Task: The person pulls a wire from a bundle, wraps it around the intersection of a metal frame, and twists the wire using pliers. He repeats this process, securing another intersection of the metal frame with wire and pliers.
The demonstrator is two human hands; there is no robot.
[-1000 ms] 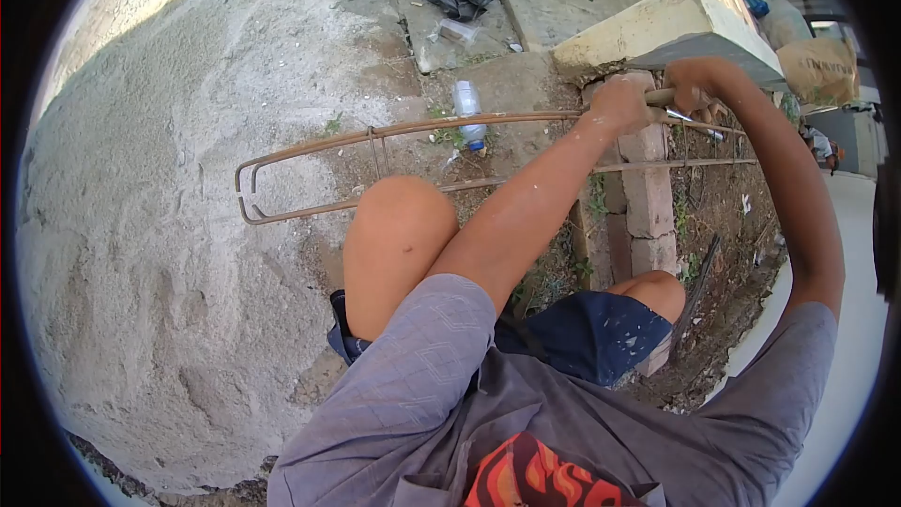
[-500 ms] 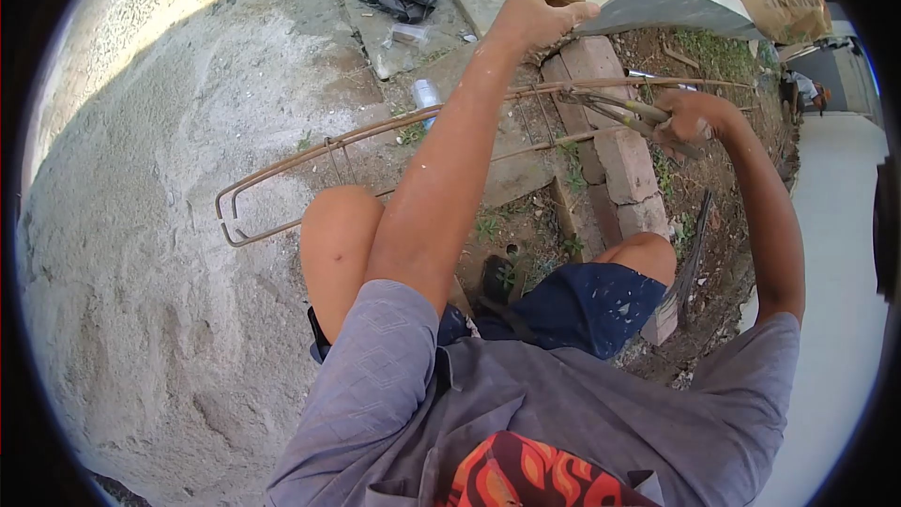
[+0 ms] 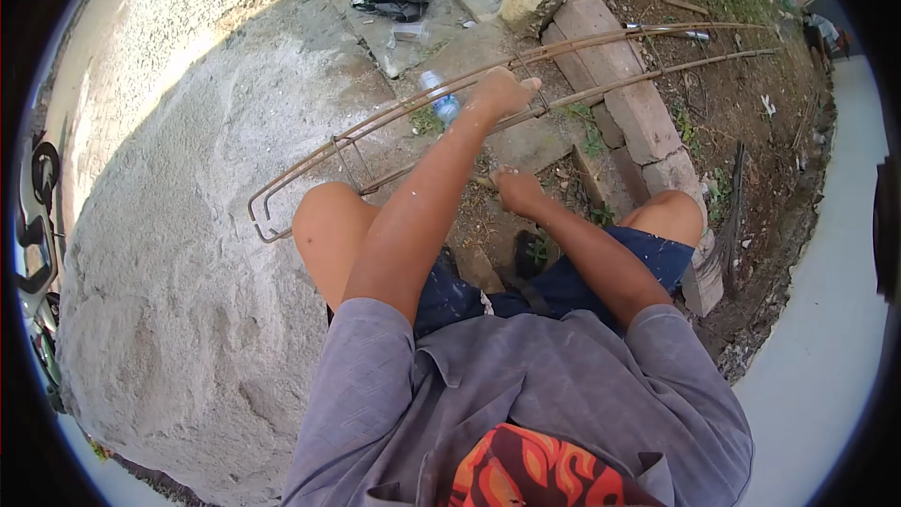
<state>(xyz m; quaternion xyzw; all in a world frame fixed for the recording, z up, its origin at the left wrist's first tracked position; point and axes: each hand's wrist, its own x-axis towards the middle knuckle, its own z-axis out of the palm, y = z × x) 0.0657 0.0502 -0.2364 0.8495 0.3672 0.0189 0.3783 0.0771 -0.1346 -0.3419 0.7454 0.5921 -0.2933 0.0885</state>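
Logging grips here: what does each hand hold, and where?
The left hand grips the steel bar frame on its upper bars, partway along. The right hand is low near the ground; its hold cannot be told.

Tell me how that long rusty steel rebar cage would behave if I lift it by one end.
Probably heavy: the long rusty steel rebar cage has several full-length bars. Likely to sag and bounce, since it spans far past the row of pale bricks. Unlikely to roll, as bent stirrups keep it boxy near the left hand.
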